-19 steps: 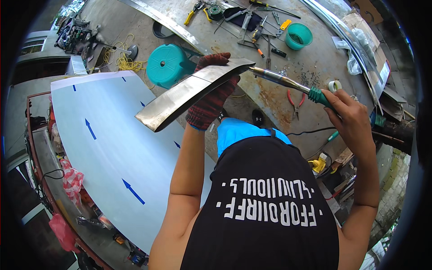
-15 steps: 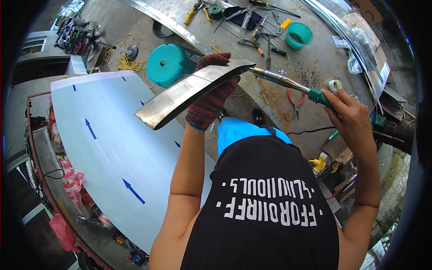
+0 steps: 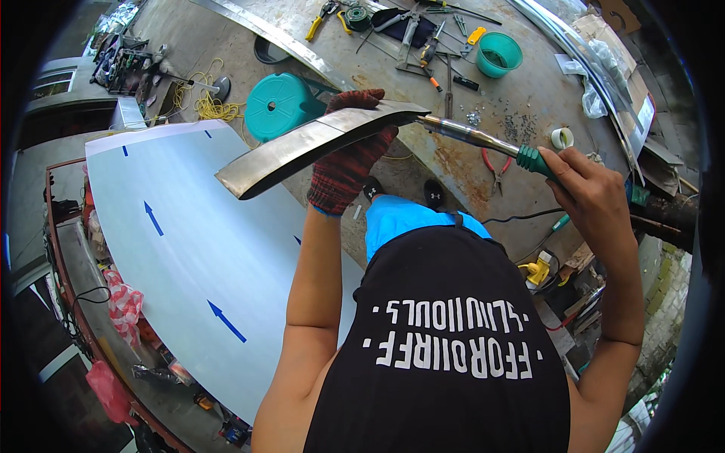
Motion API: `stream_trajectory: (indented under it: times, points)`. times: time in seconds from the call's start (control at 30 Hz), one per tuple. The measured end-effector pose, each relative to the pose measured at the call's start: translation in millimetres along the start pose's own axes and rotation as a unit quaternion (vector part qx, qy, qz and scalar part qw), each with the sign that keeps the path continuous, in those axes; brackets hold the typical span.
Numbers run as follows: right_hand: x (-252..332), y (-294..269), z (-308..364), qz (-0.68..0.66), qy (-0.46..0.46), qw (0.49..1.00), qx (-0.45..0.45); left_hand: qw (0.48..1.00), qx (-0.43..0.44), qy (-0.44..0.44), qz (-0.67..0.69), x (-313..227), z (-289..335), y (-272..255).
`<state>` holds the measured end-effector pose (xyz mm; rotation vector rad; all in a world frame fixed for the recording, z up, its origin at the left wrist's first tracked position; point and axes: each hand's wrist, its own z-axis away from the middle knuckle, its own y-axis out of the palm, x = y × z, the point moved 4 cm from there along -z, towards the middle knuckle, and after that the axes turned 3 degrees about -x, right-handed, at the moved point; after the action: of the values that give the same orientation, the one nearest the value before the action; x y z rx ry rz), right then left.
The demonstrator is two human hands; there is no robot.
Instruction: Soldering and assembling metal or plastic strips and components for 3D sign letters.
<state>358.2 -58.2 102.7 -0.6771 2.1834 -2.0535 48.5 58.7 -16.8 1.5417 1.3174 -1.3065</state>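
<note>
A bent strip of shiny sheet metal (image 3: 302, 142), shaped like a long flattened trough, is held up in front of me. My left hand (image 3: 351, 162), in a red and black knitted glove, is closed around its middle, with fingers showing above and below it. My bare right hand (image 3: 589, 181) grips the green handle of a soldering iron (image 3: 483, 138) with a long metal barrel. The iron's far end meets the right end of the metal piece; its tip is hidden there.
A workbench (image 3: 453, 170) carries a green cup (image 3: 499, 55), red-handled pliers (image 3: 496, 170), a tape roll (image 3: 562, 138) and scattered hand tools. A green stool (image 3: 281, 107) stands left. A large pale sheet (image 3: 189, 249) with blue arrows lies lower left. Long metal strips (image 3: 574, 57) line the right.
The left end of the sheet metal piece has risen and shifted slightly left. My left hand has moved a little with it; my right hand still grips the soldering iron, slightly lower.
</note>
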Motion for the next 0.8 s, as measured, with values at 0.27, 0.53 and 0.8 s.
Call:
stream_trajectory:
  times: [0.27,0.53,0.8]
  points:
    - [4,-4,0,0.019,-0.03,0.999,-0.004,1.0,0.016,0.001,0.0,5,4,-2]
    - [8,-8,0,0.02,-0.031,0.999,0.01,0.995,0.021,-0.027,0.093,13,6,-8]
    - [11,-7,1,0.022,-0.002,0.999,0.029,1.0,0.024,0.007,-0.013,-3,8,-2]
